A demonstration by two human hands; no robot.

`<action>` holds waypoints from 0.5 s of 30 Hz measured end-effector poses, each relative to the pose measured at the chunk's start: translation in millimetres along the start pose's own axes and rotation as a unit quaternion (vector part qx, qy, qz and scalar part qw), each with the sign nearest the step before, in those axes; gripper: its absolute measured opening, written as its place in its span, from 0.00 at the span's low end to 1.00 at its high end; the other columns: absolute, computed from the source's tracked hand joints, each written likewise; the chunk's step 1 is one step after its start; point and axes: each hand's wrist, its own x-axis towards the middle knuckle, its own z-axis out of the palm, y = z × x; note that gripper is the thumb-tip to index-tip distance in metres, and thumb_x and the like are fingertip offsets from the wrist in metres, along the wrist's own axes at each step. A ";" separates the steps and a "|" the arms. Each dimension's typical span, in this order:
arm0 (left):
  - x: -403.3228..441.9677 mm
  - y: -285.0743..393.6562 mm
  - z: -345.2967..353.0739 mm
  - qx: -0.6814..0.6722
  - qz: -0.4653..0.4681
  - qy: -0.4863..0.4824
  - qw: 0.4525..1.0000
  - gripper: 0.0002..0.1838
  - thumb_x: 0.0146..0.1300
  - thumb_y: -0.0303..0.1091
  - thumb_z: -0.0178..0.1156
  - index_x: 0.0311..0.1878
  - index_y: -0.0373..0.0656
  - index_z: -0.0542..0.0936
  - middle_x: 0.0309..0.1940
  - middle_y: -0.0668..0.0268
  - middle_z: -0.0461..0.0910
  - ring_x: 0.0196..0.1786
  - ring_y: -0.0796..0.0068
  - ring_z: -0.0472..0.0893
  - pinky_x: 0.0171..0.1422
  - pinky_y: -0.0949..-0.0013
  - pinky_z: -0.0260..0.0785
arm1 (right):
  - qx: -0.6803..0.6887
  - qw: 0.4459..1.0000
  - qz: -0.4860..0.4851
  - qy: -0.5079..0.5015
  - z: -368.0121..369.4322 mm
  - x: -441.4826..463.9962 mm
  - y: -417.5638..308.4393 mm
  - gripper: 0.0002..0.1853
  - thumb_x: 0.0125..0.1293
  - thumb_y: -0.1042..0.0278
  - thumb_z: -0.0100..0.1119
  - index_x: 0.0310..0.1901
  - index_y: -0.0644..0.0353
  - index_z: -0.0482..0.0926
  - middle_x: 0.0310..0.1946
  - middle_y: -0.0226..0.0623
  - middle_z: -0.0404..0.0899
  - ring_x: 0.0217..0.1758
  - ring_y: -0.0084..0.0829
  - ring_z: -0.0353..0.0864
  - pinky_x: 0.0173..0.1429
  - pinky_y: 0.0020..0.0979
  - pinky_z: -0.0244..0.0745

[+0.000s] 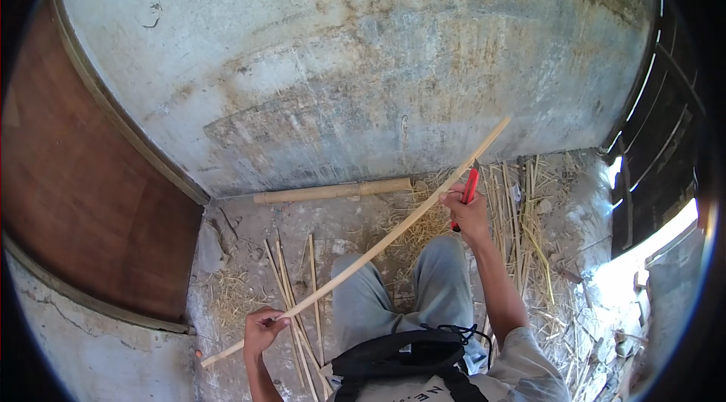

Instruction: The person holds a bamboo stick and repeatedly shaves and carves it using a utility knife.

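A long, pale bamboo strip (393, 235) slants across my lap, its far end up to the right near the wall. My left hand (263, 329) pinches it near its lower left end. My right hand (466, 214) grips a red utility knife (471, 185), blade end pointing up beside the strip. The fingers of that hand also touch the strip. Whether the blade meets the bamboo cannot be made out. My knees in grey trousers (439, 273) are bent beneath the strip.
Thin bamboo strips (283, 273) lie on the floor at left, and more (518, 213) at right. Curly shavings (423, 228) are scattered about. A thick bamboo pole (333, 192) rests along the stained wall (363, 84). A brown door panel (98, 175) stands left; dark boards (658, 137) stand right.
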 end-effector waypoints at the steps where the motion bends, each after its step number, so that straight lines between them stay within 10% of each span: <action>1: -0.6 3.8 -1.1 0.005 0.011 0.010 1.000 0.08 0.52 0.22 0.74 0.36 0.36 0.87 0.26 0.69 0.80 0.27 0.85 0.72 0.29 0.77 0.60 | -0.002 1.000 -0.009 -0.011 -1.5 -1.7 -2.3 0.12 0.58 0.78 0.70 0.44 0.67 0.80 0.31 0.33 0.85 0.33 0.19 0.82 0.37 0.21 0.72; 15: -14.7 13.8 -13.1 -0.003 0.039 -0.003 0.999 0.07 0.53 0.22 0.73 0.36 0.34 0.87 0.29 0.64 0.83 0.29 0.81 0.77 0.31 0.75 0.66 | 0.034 0.999 -0.017 -0.033 -3.6 -24.9 -42.3 0.12 0.61 0.78 0.66 0.46 0.65 0.78 0.25 0.24 0.77 0.21 0.13 0.68 0.23 0.21 0.60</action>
